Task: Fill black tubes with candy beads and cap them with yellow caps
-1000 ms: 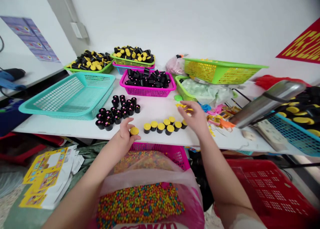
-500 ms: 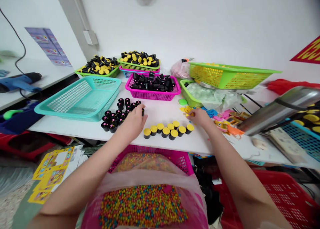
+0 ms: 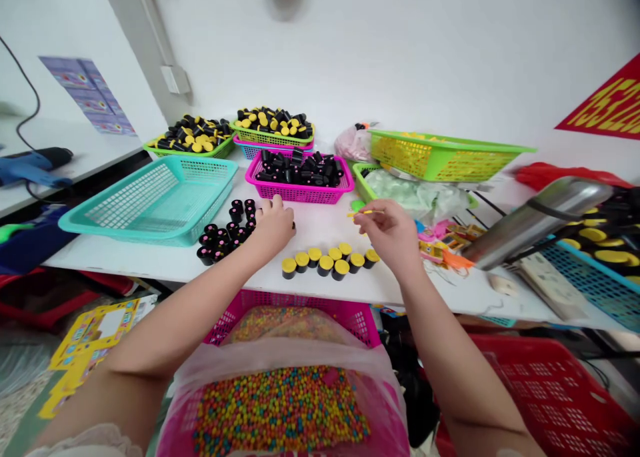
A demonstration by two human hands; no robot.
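Note:
My left hand (image 3: 273,227) is curled around a small black cylinder (image 3: 294,226), mostly hidden behind the fingers. Beside it stand several black cylinders with pink dots on top (image 3: 220,238). My right hand (image 3: 393,234) pinches a small, thin yellow piece (image 3: 361,213) between thumb and fingertips, raised over the table. Between the hands and nearer the front edge is an uneven row of black cylinders with yellow caps (image 3: 325,264).
A turquoise basket (image 3: 145,234) stands left. Behind are a magenta basket (image 3: 300,194) of black cylinders and green baskets (image 3: 273,137) of yellow-capped ones. A metal flask (image 3: 540,220) leans at right. Below the table edge sits a bag of coloured beads (image 3: 280,410).
My right hand has risen and moved left from the table's small coloured pieces, carrying the yellow piece. My left hand has shifted slightly right with the black cylinder. The camera view has shifted slightly.

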